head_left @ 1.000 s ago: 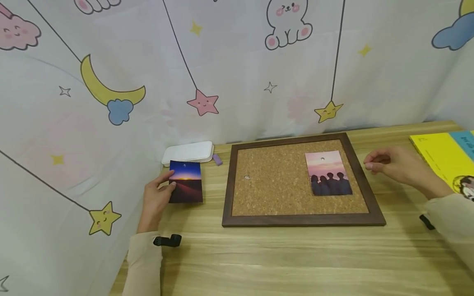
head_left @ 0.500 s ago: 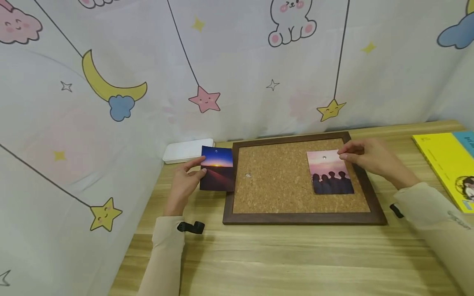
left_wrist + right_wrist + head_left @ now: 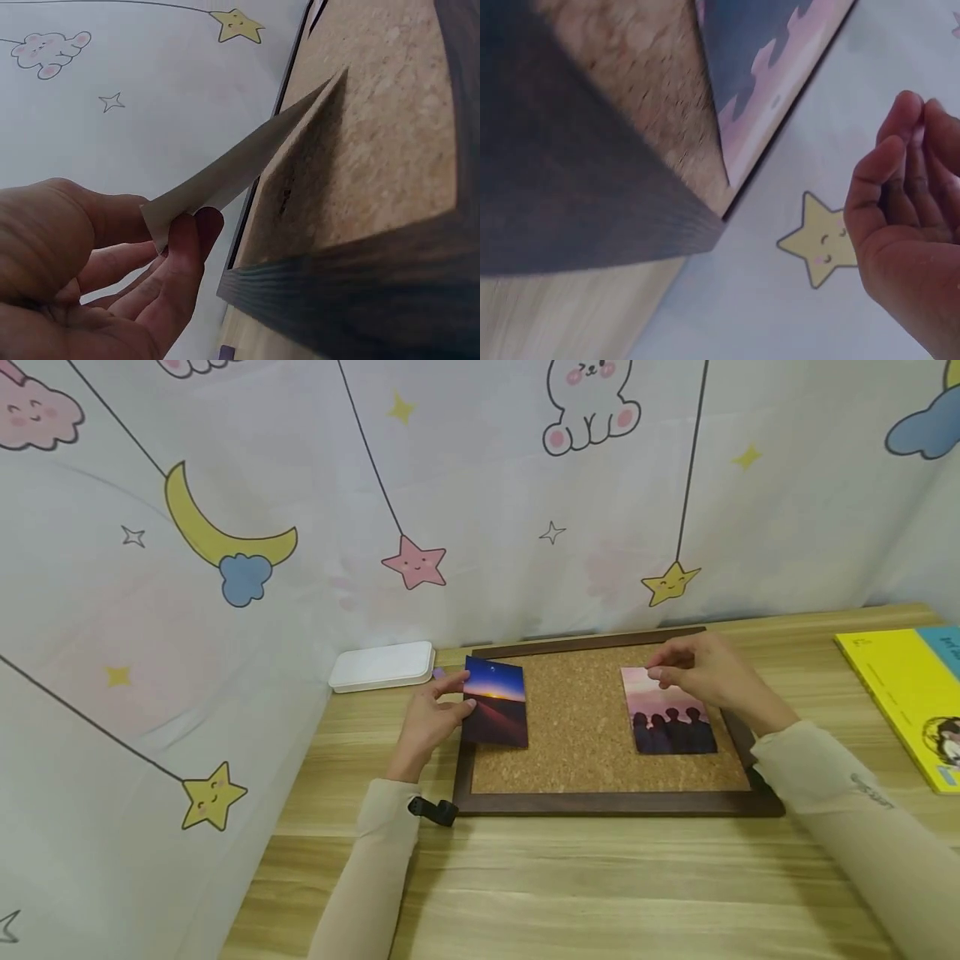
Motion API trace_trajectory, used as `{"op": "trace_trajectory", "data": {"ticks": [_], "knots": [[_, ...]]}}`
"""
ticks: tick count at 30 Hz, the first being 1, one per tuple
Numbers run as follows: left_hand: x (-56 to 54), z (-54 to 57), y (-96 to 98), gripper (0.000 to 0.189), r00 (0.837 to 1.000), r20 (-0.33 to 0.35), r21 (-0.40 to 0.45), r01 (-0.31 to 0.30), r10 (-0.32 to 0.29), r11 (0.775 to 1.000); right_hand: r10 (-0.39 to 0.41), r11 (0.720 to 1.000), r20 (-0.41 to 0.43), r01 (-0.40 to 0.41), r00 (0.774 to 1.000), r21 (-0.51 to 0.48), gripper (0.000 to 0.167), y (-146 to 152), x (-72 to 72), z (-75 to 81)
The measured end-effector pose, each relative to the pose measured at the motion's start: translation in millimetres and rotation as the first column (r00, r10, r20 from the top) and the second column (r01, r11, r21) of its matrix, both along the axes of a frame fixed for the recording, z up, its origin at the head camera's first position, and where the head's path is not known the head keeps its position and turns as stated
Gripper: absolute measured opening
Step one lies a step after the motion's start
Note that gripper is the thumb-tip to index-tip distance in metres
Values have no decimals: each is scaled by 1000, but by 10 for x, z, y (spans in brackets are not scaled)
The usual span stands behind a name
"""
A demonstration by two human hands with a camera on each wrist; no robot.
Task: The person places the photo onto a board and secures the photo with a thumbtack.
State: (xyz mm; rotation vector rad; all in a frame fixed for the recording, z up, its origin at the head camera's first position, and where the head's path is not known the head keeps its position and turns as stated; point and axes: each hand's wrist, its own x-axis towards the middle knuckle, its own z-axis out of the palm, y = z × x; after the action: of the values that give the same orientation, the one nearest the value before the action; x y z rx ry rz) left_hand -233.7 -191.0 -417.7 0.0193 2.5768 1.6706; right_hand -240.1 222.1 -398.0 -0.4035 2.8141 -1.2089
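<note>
My left hand [image 3: 431,722] pinches the left edge of a sunset photo [image 3: 495,714] between thumb and fingers. A small clear pin [image 3: 492,669] shows near its top. The photo lies over the left part of a dark-framed cork board [image 3: 570,735]. In the left wrist view the photo [image 3: 232,161] slants, its near edge raised off the cork; the far edge is close to the surface. My right hand [image 3: 708,672] hovers over the top of a pink photo [image 3: 667,718] of silhouettes, apart from it. Its fingers are loosely curled, nothing visible between them.
A white case [image 3: 382,666] lies behind the board's left side, with a purple object [image 3: 438,673] beside it. A yellow book [image 3: 892,685] lies at the right. A patterned curtain [image 3: 480,502] hangs along the back and left of the wooden table [image 3: 555,885].
My left hand has carried the sunset photo rightward from beside the board to over its left part. My right hand has moved left from beside the board to above the pink photo.
</note>
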Motion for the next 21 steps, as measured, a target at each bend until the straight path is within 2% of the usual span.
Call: {"op": "trace_trajectory", "data": {"ticks": [7, 11, 16, 21], "knots": [[-55, -75, 187, 56, 998, -12, -54, 65, -65, 996, 18, 1000, 3, -18, 1000, -19, 18, -94, -17, -5], [-69, -97, 270, 56, 995, -23, -116, 92, -95, 989, 17, 999, 24, -16, 1000, -31, 21, -130, -21, -7], [-94, -121, 346, 54, 989, -57, -219, 120, -135, 968, 3, 999, 61, 0, 998, -40, 22, -173, -18, -13], [-121, -171, 384, 53, 979, -68, -306, 165, -194, 937, 4, 1000, 59, -2, 998, -28, 21, -221, -36, -9]]}}
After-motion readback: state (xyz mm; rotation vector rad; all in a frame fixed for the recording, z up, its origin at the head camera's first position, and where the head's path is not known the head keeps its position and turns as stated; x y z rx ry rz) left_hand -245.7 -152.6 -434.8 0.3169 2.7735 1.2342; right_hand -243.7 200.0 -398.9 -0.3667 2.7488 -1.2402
